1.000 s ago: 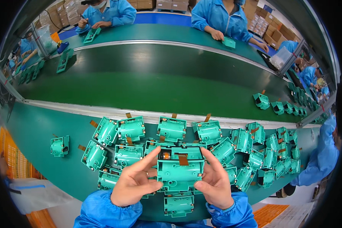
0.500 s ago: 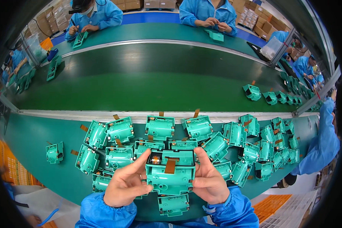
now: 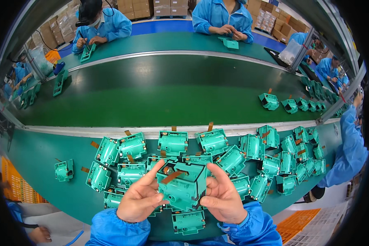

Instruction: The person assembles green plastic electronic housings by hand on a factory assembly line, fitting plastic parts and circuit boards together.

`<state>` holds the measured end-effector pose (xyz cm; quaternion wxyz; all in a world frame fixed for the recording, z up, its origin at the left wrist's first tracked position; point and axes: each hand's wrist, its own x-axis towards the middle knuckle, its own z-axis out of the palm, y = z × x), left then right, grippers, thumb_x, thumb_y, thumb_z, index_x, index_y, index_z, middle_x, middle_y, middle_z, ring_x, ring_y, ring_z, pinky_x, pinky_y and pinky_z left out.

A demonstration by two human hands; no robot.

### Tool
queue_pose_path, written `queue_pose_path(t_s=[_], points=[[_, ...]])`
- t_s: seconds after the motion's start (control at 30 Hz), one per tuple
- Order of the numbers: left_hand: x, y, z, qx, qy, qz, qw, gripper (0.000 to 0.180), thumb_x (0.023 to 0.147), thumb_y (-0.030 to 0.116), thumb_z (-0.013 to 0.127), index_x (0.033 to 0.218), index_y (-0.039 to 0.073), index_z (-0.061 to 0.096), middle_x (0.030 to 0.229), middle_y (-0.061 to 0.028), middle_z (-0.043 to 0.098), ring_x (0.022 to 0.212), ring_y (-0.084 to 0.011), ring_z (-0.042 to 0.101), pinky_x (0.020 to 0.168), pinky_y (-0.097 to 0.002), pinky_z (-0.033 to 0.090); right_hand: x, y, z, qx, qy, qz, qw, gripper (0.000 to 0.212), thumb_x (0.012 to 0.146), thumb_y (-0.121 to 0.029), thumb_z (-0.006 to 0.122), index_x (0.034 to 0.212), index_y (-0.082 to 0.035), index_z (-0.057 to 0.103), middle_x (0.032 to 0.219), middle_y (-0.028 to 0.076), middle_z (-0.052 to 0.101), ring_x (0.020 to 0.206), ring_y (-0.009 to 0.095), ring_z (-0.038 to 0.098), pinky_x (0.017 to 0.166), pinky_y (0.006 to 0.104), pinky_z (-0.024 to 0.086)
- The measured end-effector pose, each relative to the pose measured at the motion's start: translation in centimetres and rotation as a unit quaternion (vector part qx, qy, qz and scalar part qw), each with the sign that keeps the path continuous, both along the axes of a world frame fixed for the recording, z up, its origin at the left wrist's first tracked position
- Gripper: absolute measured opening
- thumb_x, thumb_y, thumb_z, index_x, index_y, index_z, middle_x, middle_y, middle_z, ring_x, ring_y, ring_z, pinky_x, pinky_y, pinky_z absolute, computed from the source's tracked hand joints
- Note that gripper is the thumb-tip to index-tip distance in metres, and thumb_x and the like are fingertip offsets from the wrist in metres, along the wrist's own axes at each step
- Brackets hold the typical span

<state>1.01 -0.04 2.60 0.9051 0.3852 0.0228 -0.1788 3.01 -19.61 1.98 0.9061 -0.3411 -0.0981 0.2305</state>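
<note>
Between both hands I hold a green plastic housing [image 3: 183,189] above the near bench. It is tilted, so its open top and one end show. A brown flat ribbon cable [image 3: 171,177] sticks out of its top, near a small coppery part. My left hand [image 3: 140,197] grips one end with thumb and fingers. My right hand [image 3: 225,199] grips the other end, its thumb at the lower corner. Just below, another green housing [image 3: 188,222] lies on the bench, and more lie close behind my hands, partly hidden by them.
Several similar housings cover the green bench [image 3: 33,164], mostly right of centre. Beyond a pale rail runs a green conveyor belt [image 3: 143,98] with more housings at its right. Co-workers in blue sit across it. An orange crate [image 3: 297,221] stands low at the right, another [image 3: 22,184] at the left.
The housing in my hands has turned from facing me squarely to a tilted angle, showing its right end. My hands still grip both ends. The whole view has shifted slightly.
</note>
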Motion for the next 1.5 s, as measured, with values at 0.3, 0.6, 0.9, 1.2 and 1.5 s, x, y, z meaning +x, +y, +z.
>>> queue_pose_path(t_s=[0.3, 0.6, 0.9, 1.2, 1.5], points=[[-1.1, -1.8, -0.3, 0.16, -0.135, 0.078, 0.975, 0.098, 0.058, 0.002, 0.076, 0.134, 0.007, 0.014, 0.132, -0.0131, 0.023, 0.123, -0.0222, 0.024, 0.097, -0.0404, 0.024, -1.7, 0.8, -1.2, -0.178, -0.189, -0.119, 0.958, 0.051, 0.078, 0.009, 0.05, 0.123, -0.006, 0.03, 0.103, 0.021, 0.052, 0.088, 0.022, 0.055, 0.071, 0.0297, 0.046], [-0.7, -2.1, -1.0, 0.347, -0.223, 0.141, 0.9, 0.097, 0.059, 0.009, 0.076, 0.132, -0.002, 0.013, 0.128, -0.0172, 0.027, 0.121, -0.0258, 0.028, 0.095, -0.0399, 0.029, -2.1, 0.9, -1.2, -0.173, -0.151, -0.111, 0.967, 0.045, 0.079, -0.001, 0.055, 0.114, -0.001, 0.027, 0.104, 0.02, 0.053, 0.099, 0.025, 0.051, 0.084, 0.0351, 0.04], [-1.7, -1.8, 0.3, 0.57, -0.338, 0.228, 0.713, 0.087, 0.054, 0.01, 0.071, 0.127, -0.004, 0.025, 0.117, -0.0234, 0.037, 0.106, -0.0369, 0.04, 0.091, -0.04, 0.032, -1.2, 1.4, -0.7, -0.195, -0.099, -0.073, 0.973, 0.015, 0.087, -0.008, 0.045, 0.1, -0.002, 0.048, 0.084, 0.0, 0.055, 0.073, 0.006, 0.049, 0.062, 0.0246, 0.04], [-5.8, 5.8, 4.2, 0.635, -0.29, 0.402, 0.592, 0.081, 0.054, 0.017, 0.074, 0.12, -0.006, 0.034, 0.11, -0.0195, 0.043, 0.095, -0.032, 0.044, 0.085, -0.038, 0.035, -1.9, 0.4, 0.0, -0.191, -0.146, -0.131, 0.962, 0.015, 0.085, -0.004, 0.045, 0.099, 0.002, 0.047, 0.094, 0.015, 0.056, 0.089, 0.024, 0.055, 0.082, 0.0374, 0.044], [-11.0, 15.4, -2.7, 0.727, -0.033, 0.464, 0.505, 0.075, 0.054, 0.023, 0.073, 0.114, -0.005, 0.039, 0.105, -0.0192, 0.048, 0.095, -0.0328, 0.044, 0.083, -0.0388, 0.037, -1.9, 0.5, -0.1, -0.237, -0.164, -0.106, 0.952, 0.012, 0.084, -0.005, 0.049, 0.094, 0.001, 0.05, 0.085, 0.013, 0.057, 0.08, 0.02, 0.055, 0.076, 0.0328, 0.044]])
